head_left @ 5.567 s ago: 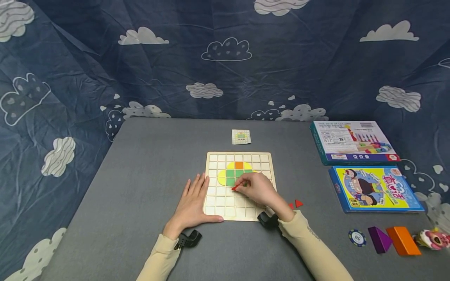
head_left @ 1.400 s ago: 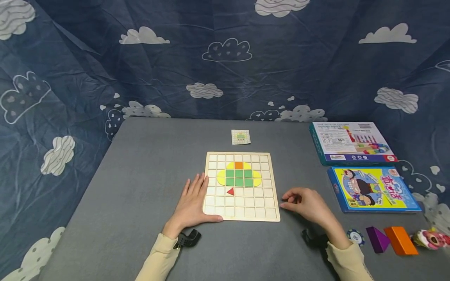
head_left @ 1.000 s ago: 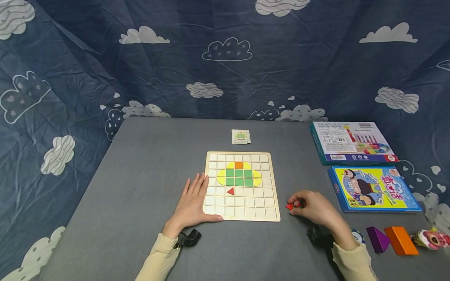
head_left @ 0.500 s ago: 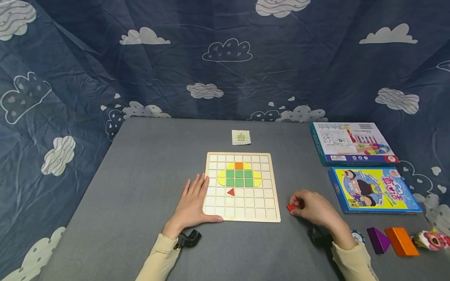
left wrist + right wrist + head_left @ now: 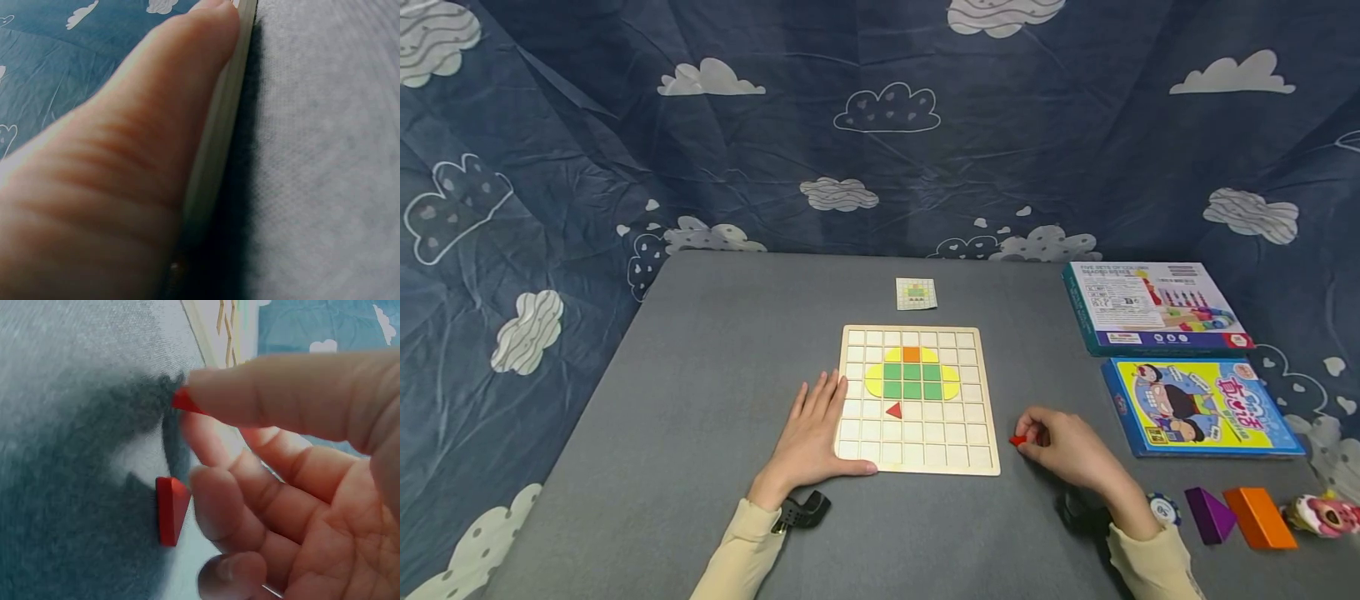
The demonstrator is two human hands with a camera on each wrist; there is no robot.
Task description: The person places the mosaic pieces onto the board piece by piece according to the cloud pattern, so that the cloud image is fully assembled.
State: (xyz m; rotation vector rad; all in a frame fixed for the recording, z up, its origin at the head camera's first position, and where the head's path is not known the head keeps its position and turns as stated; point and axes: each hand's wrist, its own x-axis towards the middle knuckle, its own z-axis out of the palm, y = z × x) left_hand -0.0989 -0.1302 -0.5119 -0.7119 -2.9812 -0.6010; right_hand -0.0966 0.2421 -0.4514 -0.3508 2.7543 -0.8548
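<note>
My left hand [image 5: 808, 433] rests with fingers spread along the left edge of a wooden grid board [image 5: 868, 454], its thumb at the front edge. In the left wrist view, the thumb [image 5: 156, 106] lies against the board's side. A red triangle tile [image 5: 894, 410] lies on the board, below green square tiles [image 5: 912, 390], an orange square [image 5: 911, 354] and yellow rounded tiles [image 5: 950, 383]. Right of the board, my right hand [image 5: 1067, 446] pinches another red triangle tile [image 5: 184, 401] between thumb and forefinger. Near its other fingers, one more red triangle tile [image 5: 170, 512] sits on the table.
A small pattern card [image 5: 916, 294] lies behind the board. Two boxes, one white-topped [image 5: 1150, 304] and one blue-and-yellow [image 5: 1202, 406], are at the right. Nearer stand a poker chip [image 5: 1163, 508], a purple block [image 5: 1210, 515], an orange block [image 5: 1260, 518] and a figurine [image 5: 1326, 514].
My right hand has left the board, where a red triangle tile now lies, and moved right to the loose tiles, where it now pinches one. The left hand has stayed in place.
</note>
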